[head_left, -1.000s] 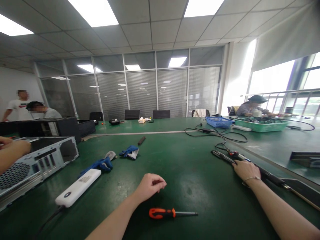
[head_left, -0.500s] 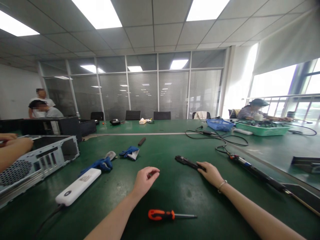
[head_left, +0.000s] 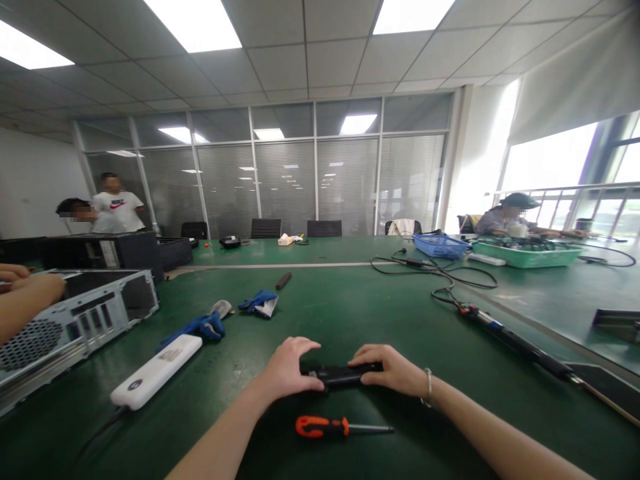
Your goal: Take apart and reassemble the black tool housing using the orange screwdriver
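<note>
A long black bar-shaped part (head_left: 340,375) lies across the green table (head_left: 380,320) just in front of me. My left hand (head_left: 287,368) grips its left end, thumb under and fingers over. My right hand (head_left: 393,368), a bracelet on the wrist, is closed over its right end. An orange-handled screwdriver (head_left: 340,427) lies on the table right below both hands, its tip pointing right.
A white power strip (head_left: 156,372) and blue gloves (head_left: 200,327) lie to the left, by an open computer case (head_left: 75,320) that another person's hands (head_left: 25,293) touch. Cables and a long black bar (head_left: 515,343) run at right. Baskets (head_left: 525,252) and other people sit farther back.
My right hand pulled the black part from the right side of the table to the middle. My left hand, held loosely closed before, now grips its other end.
</note>
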A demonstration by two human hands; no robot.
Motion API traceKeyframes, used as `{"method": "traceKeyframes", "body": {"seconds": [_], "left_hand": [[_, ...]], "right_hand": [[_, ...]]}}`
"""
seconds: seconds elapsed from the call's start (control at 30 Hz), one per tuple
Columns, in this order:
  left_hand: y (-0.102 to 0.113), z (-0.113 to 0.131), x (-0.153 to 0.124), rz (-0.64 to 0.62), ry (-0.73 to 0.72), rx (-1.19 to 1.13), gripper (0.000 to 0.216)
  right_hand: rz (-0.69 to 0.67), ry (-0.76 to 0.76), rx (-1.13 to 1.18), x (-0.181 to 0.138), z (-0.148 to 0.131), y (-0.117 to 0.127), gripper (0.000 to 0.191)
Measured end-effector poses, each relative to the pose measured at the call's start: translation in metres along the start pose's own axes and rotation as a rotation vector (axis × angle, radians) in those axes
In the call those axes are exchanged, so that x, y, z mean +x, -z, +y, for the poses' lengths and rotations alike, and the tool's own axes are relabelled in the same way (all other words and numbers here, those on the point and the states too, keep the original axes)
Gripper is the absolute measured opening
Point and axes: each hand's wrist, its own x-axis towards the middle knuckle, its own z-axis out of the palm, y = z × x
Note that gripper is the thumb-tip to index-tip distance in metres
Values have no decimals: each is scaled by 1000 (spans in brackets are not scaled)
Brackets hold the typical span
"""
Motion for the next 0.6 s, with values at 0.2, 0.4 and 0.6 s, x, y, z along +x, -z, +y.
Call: {"method": "traceKeyframes", "body": {"seconds": [0.2,0.4,0.6], "left_hand": [[9,2,-2,-140,-12,-35,56],[6,0,-1,-161,-75,-89,49],[9,2,-1,-189,-48,-136,47]], "right_hand": [[-26,-7,3,-3,1,3,35],[-18,-23,-70,-2,12,8,38],[525,-363,-772,-28,69,71,37]]}}
